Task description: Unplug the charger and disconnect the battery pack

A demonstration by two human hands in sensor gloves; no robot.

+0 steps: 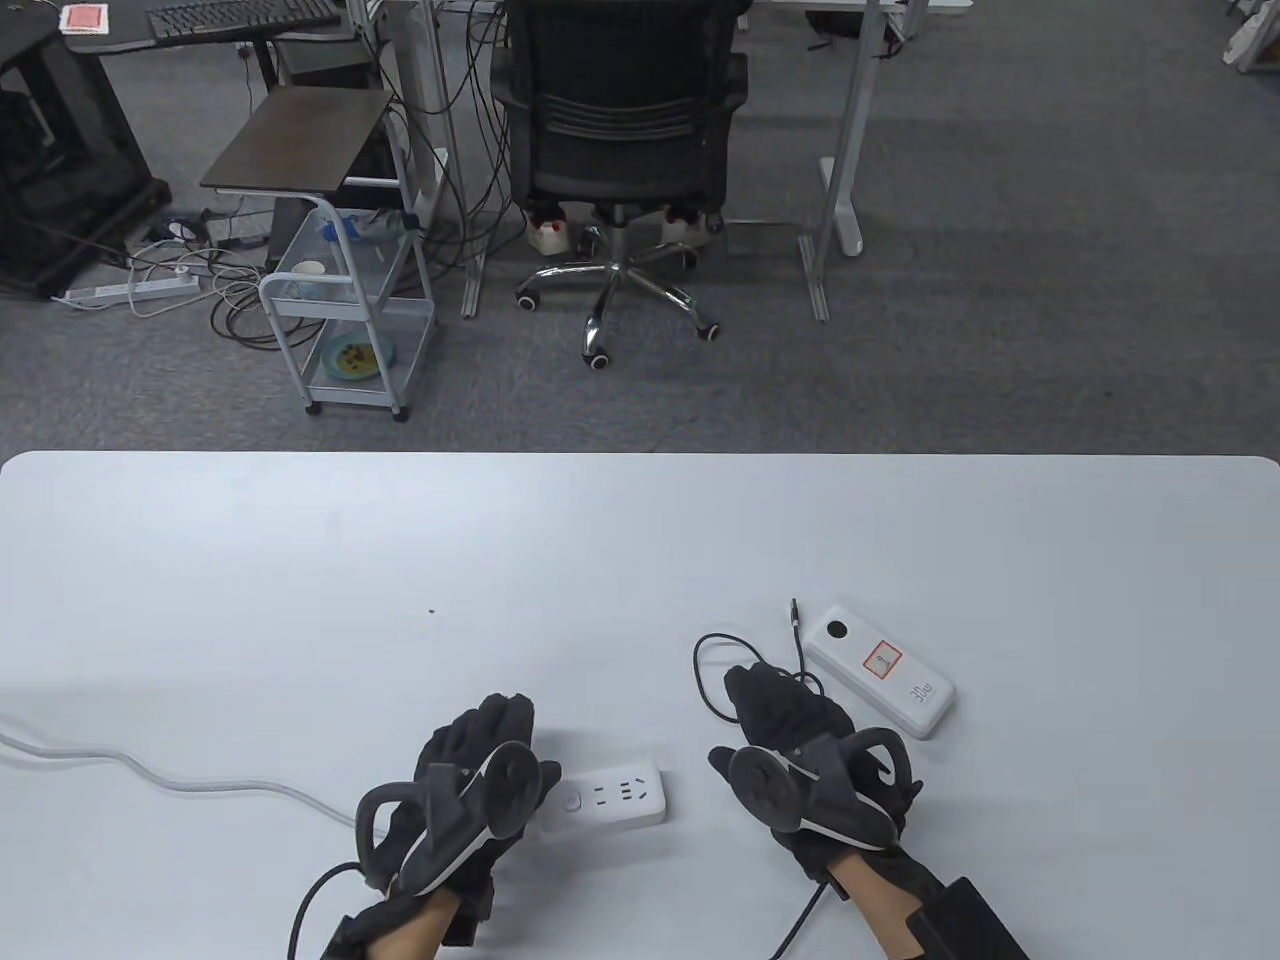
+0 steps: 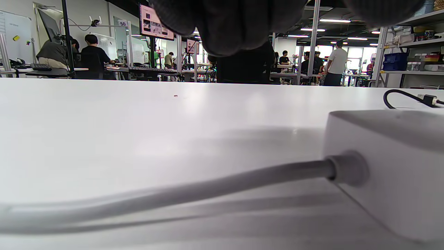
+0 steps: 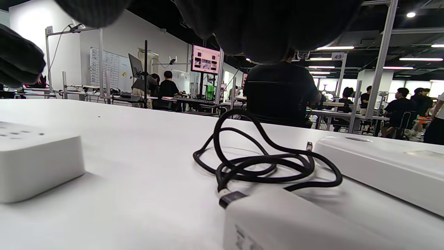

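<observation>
The white power strip (image 1: 615,796) lies near the table's front edge with nothing in its sockets. My left hand (image 1: 520,745) lies over its left end, fingers spread, holding nothing. The white charger (image 3: 277,222) lies on the table under my right hand (image 1: 740,720), with the black cable (image 3: 263,163) plugged into it. The cable coils ahead of the hand, and its free plug end (image 1: 795,610) lies loose beside the white battery pack (image 1: 880,670). My right fingers (image 3: 263,27) hover above the charger without gripping it.
The strip's grey cord (image 1: 200,785) runs left off the table and shows close in the left wrist view (image 2: 173,194). The table's far edge (image 1: 640,456) faces an office chair (image 1: 620,130) and a small cart (image 1: 345,320).
</observation>
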